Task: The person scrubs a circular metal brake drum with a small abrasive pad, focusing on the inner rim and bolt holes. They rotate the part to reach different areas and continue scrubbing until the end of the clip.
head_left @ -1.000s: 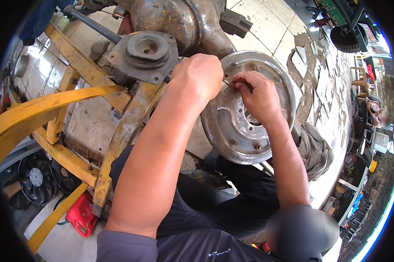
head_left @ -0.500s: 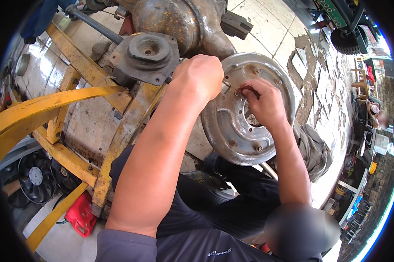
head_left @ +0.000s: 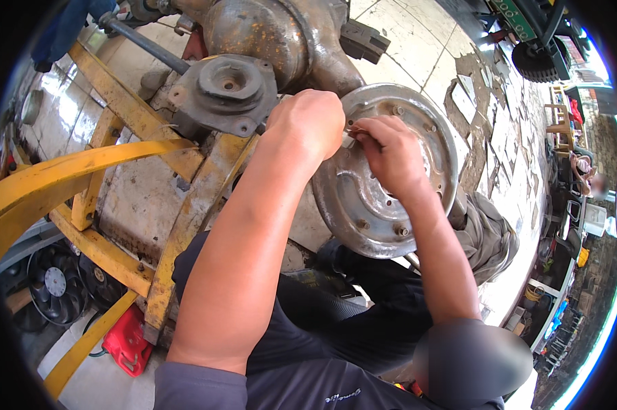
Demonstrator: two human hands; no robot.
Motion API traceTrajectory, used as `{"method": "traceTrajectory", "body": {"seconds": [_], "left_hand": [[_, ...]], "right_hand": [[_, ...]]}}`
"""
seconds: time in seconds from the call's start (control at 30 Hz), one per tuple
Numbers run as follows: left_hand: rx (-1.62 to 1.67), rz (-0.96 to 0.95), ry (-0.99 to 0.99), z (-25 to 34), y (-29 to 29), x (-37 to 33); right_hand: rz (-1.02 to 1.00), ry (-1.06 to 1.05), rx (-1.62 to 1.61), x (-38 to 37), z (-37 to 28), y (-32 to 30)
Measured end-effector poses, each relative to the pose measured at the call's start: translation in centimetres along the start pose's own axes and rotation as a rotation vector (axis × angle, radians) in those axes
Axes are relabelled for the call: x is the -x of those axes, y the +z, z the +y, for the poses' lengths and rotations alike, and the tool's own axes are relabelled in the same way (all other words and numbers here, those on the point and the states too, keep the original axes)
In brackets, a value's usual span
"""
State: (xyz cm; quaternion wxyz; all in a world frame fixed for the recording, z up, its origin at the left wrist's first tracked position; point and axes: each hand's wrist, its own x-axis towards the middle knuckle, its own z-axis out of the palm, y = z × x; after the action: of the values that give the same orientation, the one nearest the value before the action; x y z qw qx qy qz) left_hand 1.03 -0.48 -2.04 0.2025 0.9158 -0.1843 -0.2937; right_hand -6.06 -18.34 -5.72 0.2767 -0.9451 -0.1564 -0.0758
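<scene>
hands: left (head_left: 307, 123) fisted, contents hidden; right (head_left: 390, 154) pinches small pale piece (head_left: 349, 140) at metal disc (head_left: 418, 205).

I see open plate face below my right hand (head_left: 390, 154); the rusty axle housing (head_left: 281, 34) and yellow frame (head_left: 199, 198) hem in my left hand (head_left: 308, 123).

Both bare forearms reach up and forward from the lower edge. Left hand (head_left: 308, 123) curled into a loose fist, knuckles up, wrist straight. Right hand (head_left: 390, 154) just beside it, fingers bent in a pinch, fingertips nearly meeting the left's.
</scene>
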Motion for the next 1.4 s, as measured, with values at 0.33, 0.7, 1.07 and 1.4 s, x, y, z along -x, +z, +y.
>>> {"method": "traceTrajectory", "body": {"seconds": [0.33,0.7,1.07,1.4], "left_hand": [[-0.053,-0.030,-0.006,0.3,-0.2,-0.1],[-0.023,-0.012,-0.009,0.3,-0.3,-0.1],[-0.007,-0.003,-0.014,0.1,-0.2,0.0],[0.036,0.008,-0.012,-0.2,0.0,-0.2]], "right_hand": [[0.026,0.076,0.060,0.7,0.6,-1.1],[0.071,0.026,0.092,0.8,-0.2,0.3],[0.096,0.024,0.095,1.2,-0.1,0.1],[0.100,0.122,-0.006,-1.1,0.3,-0.3]]}}
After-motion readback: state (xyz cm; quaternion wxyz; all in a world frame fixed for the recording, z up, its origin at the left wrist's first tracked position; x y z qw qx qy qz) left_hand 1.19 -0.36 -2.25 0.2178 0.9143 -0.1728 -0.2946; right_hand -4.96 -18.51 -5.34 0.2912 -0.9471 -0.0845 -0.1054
